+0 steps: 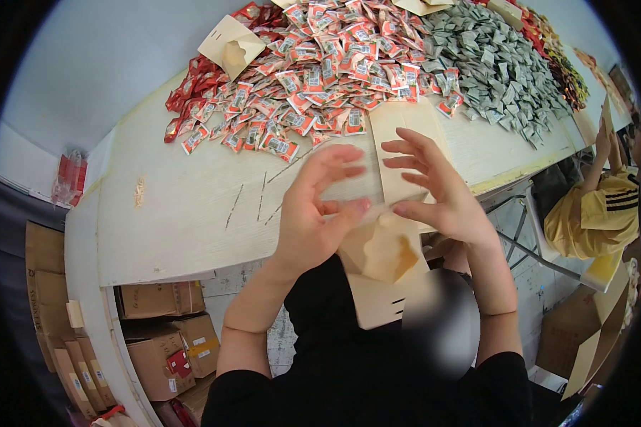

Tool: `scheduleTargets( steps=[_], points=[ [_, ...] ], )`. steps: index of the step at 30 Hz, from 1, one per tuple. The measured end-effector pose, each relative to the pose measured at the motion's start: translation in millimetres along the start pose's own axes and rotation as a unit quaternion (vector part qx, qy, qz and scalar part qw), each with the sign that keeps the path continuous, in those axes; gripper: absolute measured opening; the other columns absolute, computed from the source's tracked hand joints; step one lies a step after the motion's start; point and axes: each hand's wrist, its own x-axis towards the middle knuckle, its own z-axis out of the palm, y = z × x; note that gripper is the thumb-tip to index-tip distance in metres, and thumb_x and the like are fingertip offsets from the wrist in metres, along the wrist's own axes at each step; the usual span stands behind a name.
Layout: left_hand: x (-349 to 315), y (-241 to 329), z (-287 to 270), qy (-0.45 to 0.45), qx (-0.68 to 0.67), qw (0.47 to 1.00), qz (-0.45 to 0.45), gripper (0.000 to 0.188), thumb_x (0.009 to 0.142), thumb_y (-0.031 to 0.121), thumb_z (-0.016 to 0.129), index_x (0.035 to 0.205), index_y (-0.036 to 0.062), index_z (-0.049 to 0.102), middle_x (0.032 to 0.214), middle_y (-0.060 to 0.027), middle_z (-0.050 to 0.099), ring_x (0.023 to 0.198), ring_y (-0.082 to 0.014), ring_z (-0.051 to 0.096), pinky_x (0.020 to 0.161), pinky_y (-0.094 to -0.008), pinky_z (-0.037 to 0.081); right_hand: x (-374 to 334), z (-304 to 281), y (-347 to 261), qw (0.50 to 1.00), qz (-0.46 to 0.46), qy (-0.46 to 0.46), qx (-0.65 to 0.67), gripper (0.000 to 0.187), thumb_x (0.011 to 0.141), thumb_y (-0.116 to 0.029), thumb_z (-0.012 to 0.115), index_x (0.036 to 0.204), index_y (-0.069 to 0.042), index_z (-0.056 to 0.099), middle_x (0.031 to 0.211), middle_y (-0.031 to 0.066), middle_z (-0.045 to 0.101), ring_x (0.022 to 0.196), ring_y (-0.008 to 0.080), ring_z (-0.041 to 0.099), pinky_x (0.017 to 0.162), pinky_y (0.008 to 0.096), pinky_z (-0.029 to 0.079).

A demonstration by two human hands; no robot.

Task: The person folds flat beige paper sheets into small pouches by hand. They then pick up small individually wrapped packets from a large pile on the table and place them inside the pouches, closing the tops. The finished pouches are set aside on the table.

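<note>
My left hand (320, 206) is raised over the table's front edge, fingers curved and apart, slightly blurred. Facing it, my right hand (441, 192) also has its fingers spread. Both thumb tips come close to the upper end of a cream cardboard box piece (370, 302), which has a wavy-edged cutout and short dark slots. It is tilted over my lap; whether the thumbs touch it cannot be made out. A second cream cardboard piece (395, 128) lies flat on the table, partly behind my right hand.
Red-and-white sachets (313, 78) are heaped across the table (157, 220), beside grey-green sachets (498, 67). Another cream cardboard piece (217, 43) rests on the heap. Brown cartons (157, 299) stand below at left. A person in a yellow shirt (598, 217) works at right.
</note>
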Motion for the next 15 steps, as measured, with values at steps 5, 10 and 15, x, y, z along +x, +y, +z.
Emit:
scheduleTargets(
  steps=[5, 10, 15],
  points=[
    [18.0, -32.9, 3.9, 0.074, 0.157, 0.982, 0.077, 0.027, 0.097, 0.005, 0.046, 0.123, -0.0016, 0.049, 0.114, -0.0123, 0.062, 0.102, -0.0207, 0.063, 0.077, -0.0314, 0.057, 15.6, 15.3, 19.8, 0.967, -0.053, 0.042, -0.247, 0.064, 0.075, 0.0, 0.067, 0.134, -0.004, 0.041, 0.102, 0.0121, 0.062, 0.09, 0.0257, 0.062, 0.071, 0.0335, 0.05],
    [12.6, -41.6, 5.4, 0.166, 0.001, 0.985, 0.048, 0.044, 0.092, 0.011, 0.059, 0.13, -0.0005, 0.041, 0.127, -0.0151, 0.054, 0.113, -0.0204, 0.055, 0.089, -0.0324, 0.049, 26.6, 1.9, 35.8, 0.992, -0.027, 0.07, -0.101, 0.041, 0.076, 0.011, 0.06, 0.115, -0.001, 0.058, 0.076, 0.0045, 0.061, 0.071, 0.0125, 0.06, 0.067, 0.0264, 0.049],
    [3.2, -43.1, -15.4, 0.009, -0.141, 0.986, -0.083, 0.048, 0.092, 0.025, 0.061, 0.129, -0.0001, 0.044, 0.124, -0.0131, 0.056, 0.113, -0.0191, 0.055, 0.091, -0.0336, 0.048, 49.1, -13.3, 7.4, 0.996, -0.072, 0.057, 0.021, 0.047, 0.076, 0.013, 0.06, 0.121, 0.0, 0.052, 0.087, 0.0046, 0.06, 0.083, 0.0096, 0.057, 0.076, 0.0232, 0.047]
  ],
)
